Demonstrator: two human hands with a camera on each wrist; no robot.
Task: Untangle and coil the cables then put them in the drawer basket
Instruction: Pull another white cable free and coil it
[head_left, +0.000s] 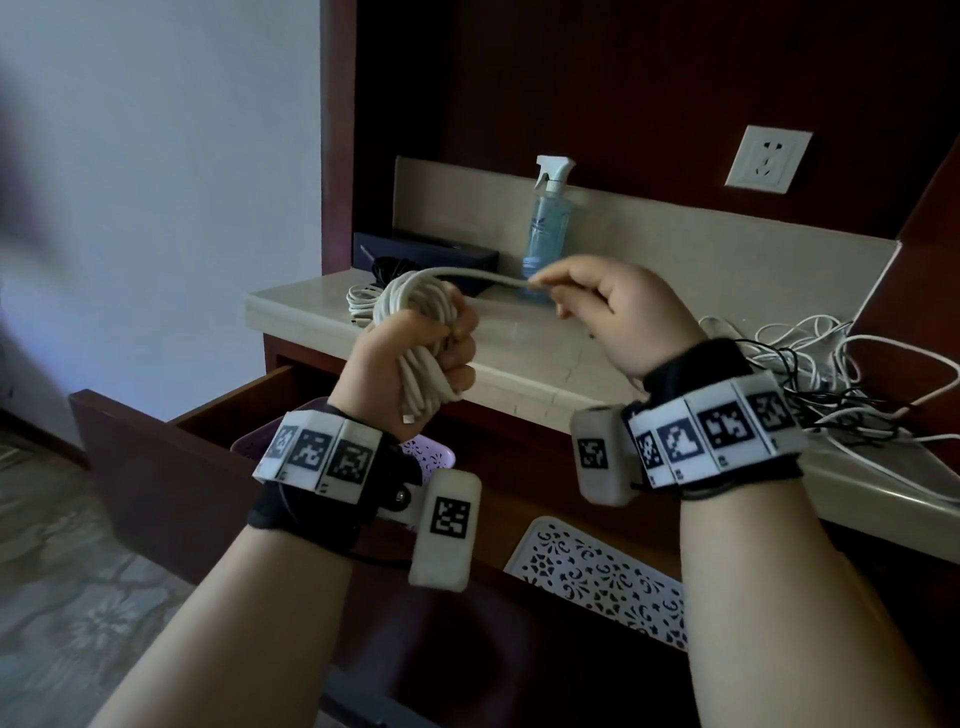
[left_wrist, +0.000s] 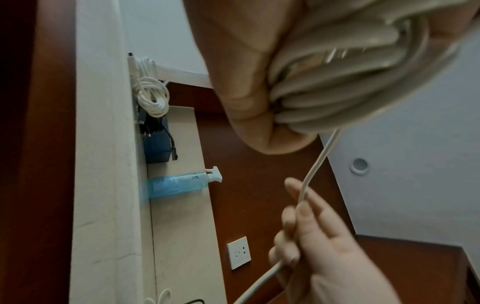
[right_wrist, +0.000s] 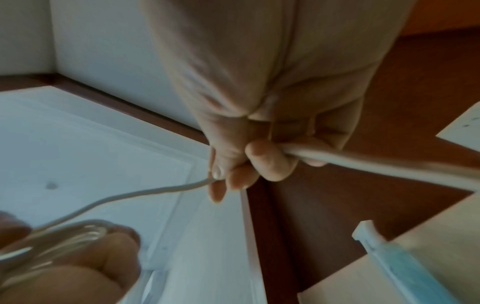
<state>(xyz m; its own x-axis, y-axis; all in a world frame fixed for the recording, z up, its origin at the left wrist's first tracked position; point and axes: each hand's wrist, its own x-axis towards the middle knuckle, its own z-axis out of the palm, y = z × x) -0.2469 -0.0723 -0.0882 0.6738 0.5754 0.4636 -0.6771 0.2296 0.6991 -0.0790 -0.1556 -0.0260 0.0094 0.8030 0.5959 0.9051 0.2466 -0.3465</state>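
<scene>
Above open drawer (head_left: 208, 415): white cable coil (head_left: 415, 332), fisted tight in left hand (head_left: 410, 364). Right hand (head_left: 618, 312) pinches free tail (head_left: 488, 274) beside coil. Judged light, limp, springy; hold bundle mid-waist. Basket (head_left: 597, 577) in drawer.

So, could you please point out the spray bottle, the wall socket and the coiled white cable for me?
spray bottle (head_left: 545, 228), head view, blue body.
wall socket (head_left: 768, 159), head view, middle of its white faceplate.
coiled white cable (head_left: 415, 299), head view, top loops above the gripping fist.
</scene>
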